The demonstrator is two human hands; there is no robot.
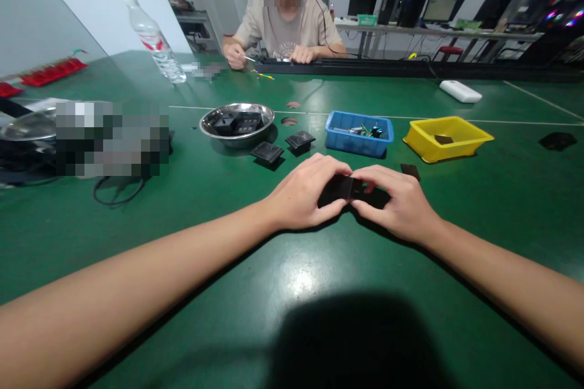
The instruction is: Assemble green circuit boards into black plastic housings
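Low over the green table [219,291], my left hand [310,194] and my right hand [399,197] meet fingertip to fingertip. Between them is a small black plastic box-like part [338,190], gripped from the left by my left thumb and fingers. My right thumb and fingertips pinch its right end. Shadow and my fingers hide much of its shape. Just beyond my right hand lies a flat black piece [410,171]. Two black square parts with flanged tops, one nearer [267,153] and one farther [300,140], rest beyond my left hand.
A metal bowl [207,132] holds black parts. The blue bin [358,144] contains small wired components; a yellow bin [449,148] has a dark piece inside. A water bottle [157,45] stands far left. Across the table, a person [285,24] works at a long black bar [387,68].
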